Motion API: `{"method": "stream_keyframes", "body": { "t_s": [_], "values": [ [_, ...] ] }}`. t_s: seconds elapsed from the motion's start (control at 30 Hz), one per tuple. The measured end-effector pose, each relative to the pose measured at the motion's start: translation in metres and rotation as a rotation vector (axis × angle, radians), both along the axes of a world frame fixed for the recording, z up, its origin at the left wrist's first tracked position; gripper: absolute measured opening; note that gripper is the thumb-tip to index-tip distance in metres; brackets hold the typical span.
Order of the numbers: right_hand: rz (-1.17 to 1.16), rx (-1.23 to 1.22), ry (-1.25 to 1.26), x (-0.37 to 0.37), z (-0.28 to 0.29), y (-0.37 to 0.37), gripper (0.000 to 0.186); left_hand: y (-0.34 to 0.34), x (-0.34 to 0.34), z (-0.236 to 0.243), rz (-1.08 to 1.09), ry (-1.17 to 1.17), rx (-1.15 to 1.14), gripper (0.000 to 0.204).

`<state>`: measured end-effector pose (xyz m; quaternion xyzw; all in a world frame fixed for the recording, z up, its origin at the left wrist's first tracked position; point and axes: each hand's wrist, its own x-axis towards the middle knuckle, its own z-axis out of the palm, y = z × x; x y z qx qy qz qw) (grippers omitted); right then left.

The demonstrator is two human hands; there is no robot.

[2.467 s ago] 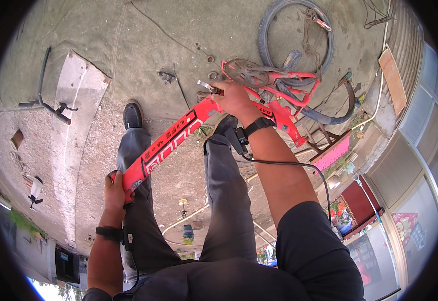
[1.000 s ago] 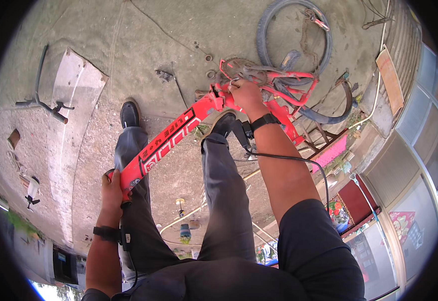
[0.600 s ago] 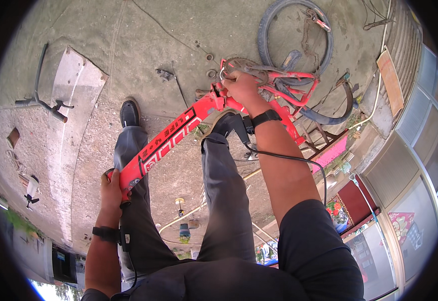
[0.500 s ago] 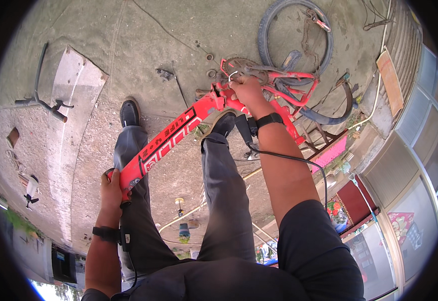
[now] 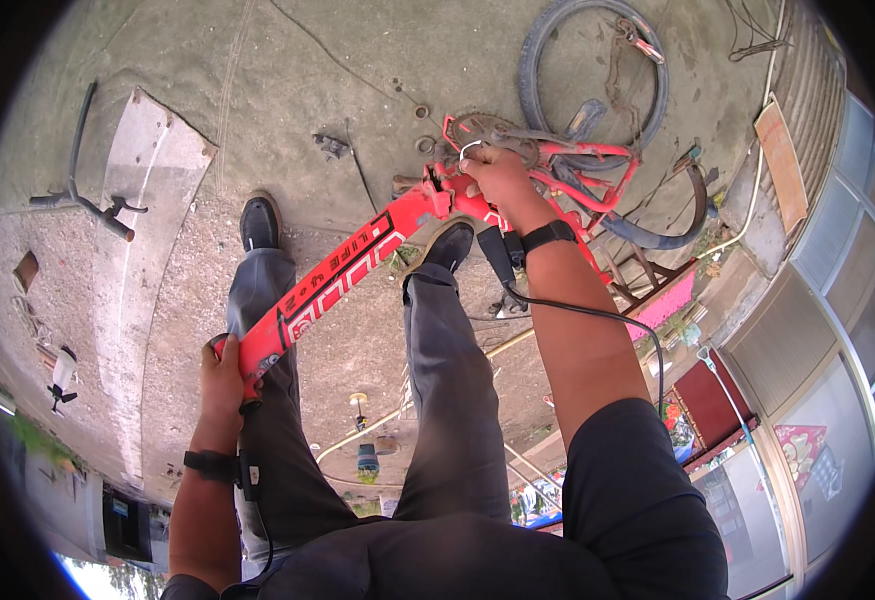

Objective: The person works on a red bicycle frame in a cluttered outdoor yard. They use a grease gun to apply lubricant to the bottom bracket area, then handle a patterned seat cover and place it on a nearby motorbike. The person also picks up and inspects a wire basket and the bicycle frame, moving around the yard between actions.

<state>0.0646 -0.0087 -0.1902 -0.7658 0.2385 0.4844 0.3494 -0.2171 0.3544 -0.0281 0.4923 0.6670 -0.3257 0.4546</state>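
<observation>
A red folding-bike frame (image 5: 342,268) slants across in front of my legs, its lower left end near my left thigh. My left hand (image 5: 221,380) is closed around that end. At the other end, past the frame's hinge joint, my right hand (image 5: 504,185) is closed beside the chainring (image 5: 477,128). A thin white cable-like strip (image 5: 470,146) curves up from its fingertips, which appear to pinch it. The palm side of my right hand is hidden. Red rear tubes (image 5: 597,200) extend right from the crank area.
A bicycle wheel (image 5: 529,75) with a chain inside it lies at the far right. Beside it is a dark curved mudguard-like piece (image 5: 699,200). A black handlebar (image 5: 74,180) lies far left near a pale board (image 5: 147,150). Two metal rings (image 5: 423,144) are on the ground.
My right hand and forearm have shifted slightly to the right. My left hand stays on the frame's end, and the frame looks almost unmoved.
</observation>
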Motion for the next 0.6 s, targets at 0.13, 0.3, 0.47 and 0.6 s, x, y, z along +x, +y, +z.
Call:
{"method": "stream_keyframes", "body": {
  "t_s": [0.13, 0.3, 0.47, 0.6],
  "values": [
    [-0.055, 0.027, 0.022, -0.0006, -0.0003, -0.0013, 0.027, -0.0007, 0.0017, 0.0014, -0.005, 0.009, 0.002, 0.032],
    [-0.033, 0.025, 0.078, 0.0025, 0.0012, -0.0028, 0.029, -0.0019, 0.0045, 0.0026, -0.013, 0.018, 0.016, 0.032],
    [0.023, 0.059, 0.024, 0.0039, 0.0037, 0.0005, 0.03, -0.002, 0.0044, 0.0028, -0.013, 0.003, 0.014, 0.032],
    [0.097, 0.07, -0.002, 0.0062, 0.0048, 0.0023, 0.032, -0.0017, 0.0037, 0.0024, -0.018, 0.001, 0.016, 0.032]
  ]
}}
